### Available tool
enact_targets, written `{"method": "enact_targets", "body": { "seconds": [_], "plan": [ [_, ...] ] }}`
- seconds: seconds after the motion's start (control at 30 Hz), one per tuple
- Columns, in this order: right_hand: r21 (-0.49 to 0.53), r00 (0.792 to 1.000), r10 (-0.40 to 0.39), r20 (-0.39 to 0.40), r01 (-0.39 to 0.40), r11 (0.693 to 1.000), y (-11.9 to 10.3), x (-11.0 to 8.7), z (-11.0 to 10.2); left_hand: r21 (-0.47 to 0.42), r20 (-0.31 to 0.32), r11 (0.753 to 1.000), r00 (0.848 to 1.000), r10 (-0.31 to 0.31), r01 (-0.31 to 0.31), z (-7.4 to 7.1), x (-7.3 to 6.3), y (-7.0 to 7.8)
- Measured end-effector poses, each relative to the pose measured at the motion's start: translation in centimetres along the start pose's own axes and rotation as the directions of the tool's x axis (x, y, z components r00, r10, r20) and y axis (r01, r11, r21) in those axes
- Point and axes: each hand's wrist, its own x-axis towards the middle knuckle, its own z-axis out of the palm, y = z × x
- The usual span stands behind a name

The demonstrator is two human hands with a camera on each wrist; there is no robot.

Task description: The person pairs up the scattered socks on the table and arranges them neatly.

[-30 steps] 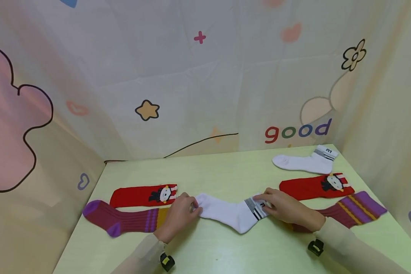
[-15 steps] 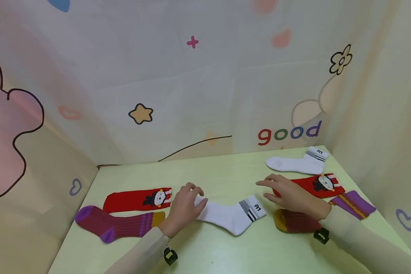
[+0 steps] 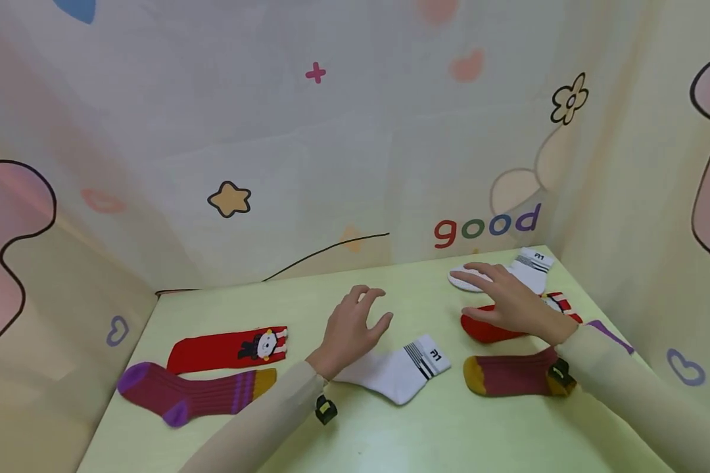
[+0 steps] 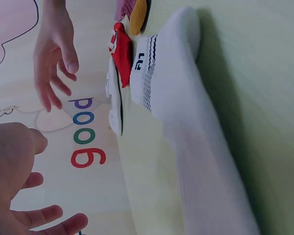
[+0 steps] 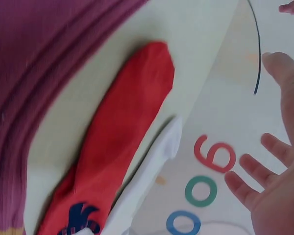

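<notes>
My left hand (image 3: 350, 335) hovers over the toe end of a white sock (image 3: 393, 378) with black-striped cuff, hiding part of it. Its fingers are spread and hold nothing, as the left wrist view also shows. Further right, my right hand (image 3: 511, 303) is in the air with loosely extended fingers. Beneath or behind it lie a second white sock (image 3: 531, 272) and a red sock (image 3: 479, 330) with a cartoon figure, both partly covered. Nearer me, a maroon sock (image 3: 509, 376) with a mustard end and purple cuff runs under the right forearm.
At the left of the pale table (image 3: 367, 433) lie another red sock (image 3: 213, 351) with a cartoon figure and a maroon-and-purple sock (image 3: 210, 392). A printed curtain (image 3: 307, 151) stands behind the table and along both sides.
Both hands have let go of the middle white sock, which stays flat. They have lifted and moved away from me, the right hand toward the far right socks. The head view has turned slightly right.
</notes>
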Motion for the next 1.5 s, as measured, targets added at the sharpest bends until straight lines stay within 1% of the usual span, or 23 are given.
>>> {"method": "enact_targets", "body": {
  "seconds": [0.1,0.23,0.37,0.5,0.73,1.03,1.23,1.4,1.5],
  "plan": [
    [-0.018,0.999,-0.018,-0.032,0.017,1.0,0.8,0.3,-0.1,0.013,0.011,1.0,1.0,0.016,-0.016,0.7,1.1,0.4],
    [-0.045,0.997,-0.045,-0.067,0.042,0.998,1.8,0.7,0.0,0.046,0.034,0.998,0.999,0.028,-0.03,1.8,2.2,0.9],
    [-0.08,0.998,-0.011,-0.054,0.006,0.997,2.8,0.9,0.2,0.074,0.045,0.997,0.999,0.028,-0.032,2.9,3.4,1.3],
    [-0.107,0.999,0.025,-0.046,-0.03,0.994,4.2,1.1,0.2,0.096,0.073,0.995,0.997,0.016,-0.023,3.7,4.7,1.9],
    [-0.104,0.995,0.094,-0.038,-0.098,0.99,6.3,1.2,-0.3,0.145,0.135,0.989,0.991,-0.016,-0.004,5.0,6.4,2.7],
    [-0.111,0.988,0.152,-0.039,-0.156,0.982,8.4,0.8,-1.0,0.177,0.157,0.984,0.988,-0.001,-0.027,6.2,8.0,3.4],
    [-0.119,0.985,0.163,-0.052,-0.168,0.979,9.5,0.6,-0.8,0.182,0.188,0.983,0.982,-0.018,-0.016,6.9,8.7,3.9],
    [-0.125,0.977,0.209,-0.039,-0.212,0.969,10.1,0.8,-0.6,0.176,0.205,0.984,0.978,-0.029,-0.007,7.7,9.3,4.3],
    [-0.122,0.975,0.22,-0.039,-0.223,0.967,10.5,1.0,-0.5,0.176,0.216,0.984,0.976,-0.034,-0.004,8.1,9.6,4.6]
  ]
}}
